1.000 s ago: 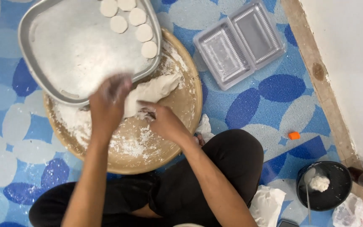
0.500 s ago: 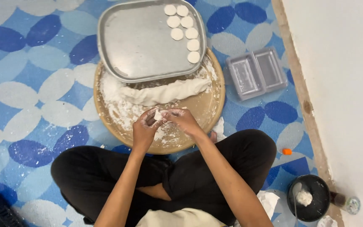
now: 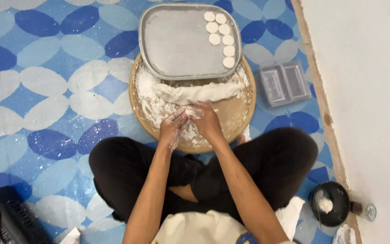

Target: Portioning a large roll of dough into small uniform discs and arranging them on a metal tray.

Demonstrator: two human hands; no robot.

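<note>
The blue-and-white patterned floor mat (image 3: 46, 90) is lying under everything, catching stray flour around the seated person, whose legs in black trousers are crossed. On it the round wooden board (image 3: 238, 118) is sitting straight ahead of the knees, within easy reach of both arms, and its surface is carrying a heavy dusting of flour — likely so the dough does not stick. The rectangular metal tray (image 3: 172, 45) is resting partly on the board's far edge, close enough for finished pieces to go straight across; seven small white dough discs (image 3: 222, 38) are lining its right side in a curved row. A long roll of white dough (image 3: 195, 93) is lying across the board just below the tray.

The left hand (image 3: 172, 128) and right hand (image 3: 207, 122) are pressing together at the near part of the board, fingers curled inward around a small lump of dough (image 3: 192, 113), both floury.

To the right a clear plastic two-compartment container (image 3: 285, 84) is lying on the mat, unlabelled as far as can be seen. Lower right, a small black bowl (image 3: 337, 199) is holding something white — beside it a little glass jar (image 3: 365, 210).
</note>
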